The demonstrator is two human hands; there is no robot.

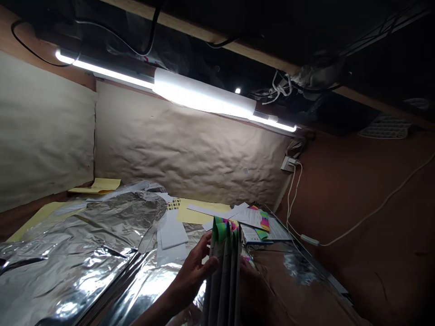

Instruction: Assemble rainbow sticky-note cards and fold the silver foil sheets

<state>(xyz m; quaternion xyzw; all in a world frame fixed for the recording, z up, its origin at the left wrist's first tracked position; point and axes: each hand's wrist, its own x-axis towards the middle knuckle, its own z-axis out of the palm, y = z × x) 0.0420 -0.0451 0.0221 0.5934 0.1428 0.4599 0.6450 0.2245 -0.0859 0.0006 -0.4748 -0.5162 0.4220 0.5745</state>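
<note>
A bundle of folded printed sheets (222, 271) stands upright in front of me, grey on the near faces, with bright green and pink at the top folds. My left hand (199, 265) grips the bundle's left side, thumb on the near face and fingers reaching round the far side. Against its right side is my right hand (250, 276), dark in shadow and partly covered by the sheets; its fingers appear closed on them. Just beyond lie white paper slips (253, 216) and more colourful printed paper (264, 222).
Crinkled silver foil (68, 271) covers the left of the work surface. White sheets (173, 231) and yellow paper (193, 210) lie toward the back wall. A lit tube lamp (204, 97) hangs above. White cables (290, 199) run from a wall socket (290, 164) on the right.
</note>
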